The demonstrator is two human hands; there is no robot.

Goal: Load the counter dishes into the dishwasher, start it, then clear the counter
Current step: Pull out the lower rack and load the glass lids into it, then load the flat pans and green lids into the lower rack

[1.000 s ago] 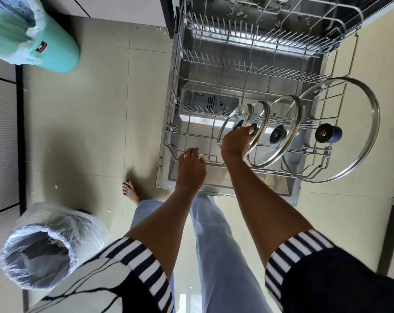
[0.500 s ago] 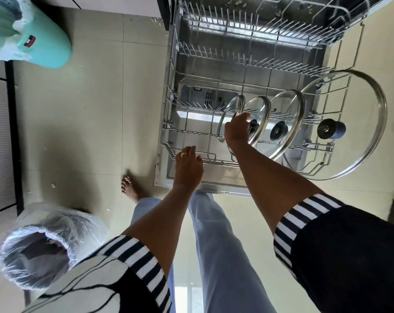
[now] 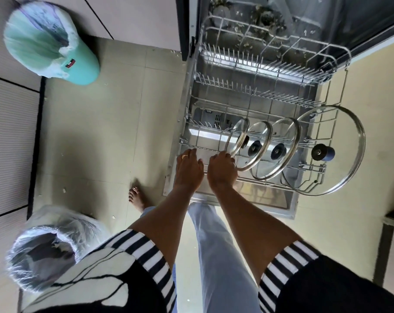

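The dishwasher's lower rack (image 3: 187, 123) is pulled out over the open door (image 3: 270, 198). Four glass lids with dark knobs stand on edge in it, in a row: the smallest lid (image 3: 238, 134) at the left, then a second lid (image 3: 260, 143), a third lid (image 3: 281, 150) and the largest lid (image 3: 331, 152) at the right. My left hand (image 3: 188, 169), with a ring on it, curls over the rack's front rail. My right hand (image 3: 222, 170) grips the same rail right beside it, just below the smallest lid's rim.
The upper rack (image 3: 270, 44) sticks out above the back of the lower one, with debris in the tub behind. A teal bin (image 3: 56, 41) stands far left, a bin lined with clear plastic (image 3: 45, 249) near left. My bare foot (image 3: 137, 197) is beside the door. Dark furniture (image 3: 392, 245) stands at the right.
My right hand let go of the smallest lid and dropped to the rack's front rail beside my left hand. The lid stays standing in the rack. The camera tilted upward.
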